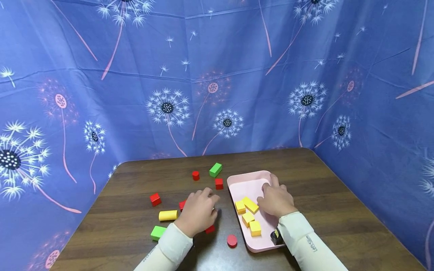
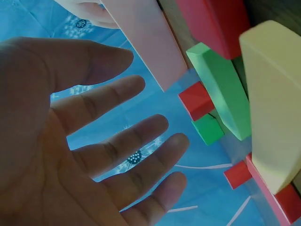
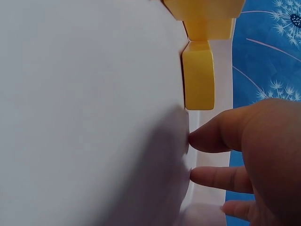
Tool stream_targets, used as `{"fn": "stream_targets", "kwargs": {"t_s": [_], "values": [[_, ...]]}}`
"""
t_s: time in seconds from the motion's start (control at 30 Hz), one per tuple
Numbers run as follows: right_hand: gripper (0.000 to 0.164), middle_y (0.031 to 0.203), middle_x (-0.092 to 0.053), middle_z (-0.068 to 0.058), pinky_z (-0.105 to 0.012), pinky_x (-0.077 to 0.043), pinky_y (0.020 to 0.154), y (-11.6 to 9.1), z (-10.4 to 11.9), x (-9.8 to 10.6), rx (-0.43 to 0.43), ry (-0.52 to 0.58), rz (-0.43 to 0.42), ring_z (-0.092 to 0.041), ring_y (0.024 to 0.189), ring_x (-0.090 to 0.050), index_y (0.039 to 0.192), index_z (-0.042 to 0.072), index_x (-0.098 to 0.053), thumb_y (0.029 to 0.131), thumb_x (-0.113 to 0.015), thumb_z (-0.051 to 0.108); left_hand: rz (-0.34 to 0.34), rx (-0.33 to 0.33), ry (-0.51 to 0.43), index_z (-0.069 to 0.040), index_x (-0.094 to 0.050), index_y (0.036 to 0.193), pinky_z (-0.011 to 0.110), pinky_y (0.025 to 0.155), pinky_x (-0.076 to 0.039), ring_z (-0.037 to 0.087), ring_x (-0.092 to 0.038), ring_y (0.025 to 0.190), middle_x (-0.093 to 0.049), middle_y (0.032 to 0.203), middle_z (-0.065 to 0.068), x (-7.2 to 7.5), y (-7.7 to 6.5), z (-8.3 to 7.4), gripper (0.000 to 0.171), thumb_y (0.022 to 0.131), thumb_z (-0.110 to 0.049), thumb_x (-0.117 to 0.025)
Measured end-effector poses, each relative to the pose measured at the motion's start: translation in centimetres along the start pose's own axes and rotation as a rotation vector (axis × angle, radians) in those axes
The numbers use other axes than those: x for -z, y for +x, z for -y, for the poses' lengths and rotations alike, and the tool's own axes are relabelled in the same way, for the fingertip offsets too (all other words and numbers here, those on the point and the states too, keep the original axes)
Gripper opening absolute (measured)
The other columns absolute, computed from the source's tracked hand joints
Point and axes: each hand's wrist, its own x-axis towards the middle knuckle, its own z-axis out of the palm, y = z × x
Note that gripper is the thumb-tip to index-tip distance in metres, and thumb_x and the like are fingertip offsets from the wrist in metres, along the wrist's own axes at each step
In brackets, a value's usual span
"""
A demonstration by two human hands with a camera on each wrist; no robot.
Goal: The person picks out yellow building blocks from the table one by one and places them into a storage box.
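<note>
My left hand (image 1: 198, 211) hovers above a scatter of blocks left of the pink tray (image 1: 259, 174). Its fingers are spread and hold nothing, as the left wrist view shows with the palm and fingers (image 2: 136, 136). A red block (image 1: 210, 229) and another red block (image 1: 182, 204) peek out from behind it. My right hand (image 1: 278, 199) reaches into the tray with its fingers extended. In the right wrist view its thumb and a finger (image 3: 221, 178) come down at the tray's floor (image 3: 94, 94). Yellow blocks (image 1: 250, 205) lie together in the tray, beside the thumb.
A yellow cylinder (image 1: 168, 215), a green block (image 1: 158, 233) and a red cube (image 1: 155, 199) lie at left. Farther back are a red cylinder (image 1: 195, 175), a green block (image 1: 215, 169) and a red cube (image 1: 219, 183). A red disc (image 1: 232, 241) lies near the tray's front left.
</note>
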Motion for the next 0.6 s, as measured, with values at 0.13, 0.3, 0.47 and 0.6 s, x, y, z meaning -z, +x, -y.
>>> {"fn": "stream_targets", "kwargs": {"t_s": [0.13, 0.3, 0.47, 0.6], "values": [[0.035, 0.166, -0.016, -0.024, -0.057, -0.051, 0.068, -0.1, -0.15, -0.22, -0.002, 0.005, 0.001, -0.048, 0.111, -0.054, 0.107, 0.009, -0.067, 0.086, -0.071, 0.037, -0.002, 0.006, 0.007, -0.017, -0.078, 0.109, 0.044, 0.069, -0.057, 0.025, -0.069, 0.08, -0.071, 0.11, 0.007, -0.19, -0.2, 0.03, 0.027, 0.082, -0.022, -0.081], [0.033, 0.167, -0.016, -0.023, -0.056, -0.052, 0.067, -0.05, -0.18, -0.12, 0.004, 0.008, 0.005, -0.047, 0.11, -0.054, 0.106, 0.01, -0.066, 0.086, -0.07, 0.037, -0.001, 0.006, 0.016, -0.017, -0.078, 0.108, 0.043, 0.066, -0.058, 0.025, -0.069, 0.073, -0.071, 0.108, 0.009, -0.4, -0.36, 0.02, 0.028, 0.081, -0.021, -0.082], [0.033, 0.167, -0.016, -0.023, -0.055, -0.051, 0.065, 0.1, -0.11, 0.14, 0.014, 0.007, -0.009, -0.047, 0.109, -0.054, 0.106, 0.01, -0.066, 0.087, -0.069, 0.036, -0.006, 0.009, 0.038, -0.017, -0.077, 0.104, 0.04, 0.061, -0.055, 0.023, -0.065, 0.065, -0.07, 0.103, 0.007, -0.49, -0.2, 0.19, 0.026, 0.08, -0.021, -0.082], [0.035, 0.167, -0.017, -0.023, -0.055, -0.051, 0.066, 0.11, -0.04, 0.17, 0.009, 0.006, -0.006, -0.047, 0.109, -0.054, 0.108, 0.009, -0.067, 0.087, -0.07, 0.036, 0.035, 0.03, 0.029, -0.017, -0.077, 0.107, 0.041, 0.063, -0.056, 0.022, -0.065, 0.065, -0.069, 0.104, 0.007, -0.5, -0.14, 0.38, 0.029, 0.079, -0.022, -0.083]]}}
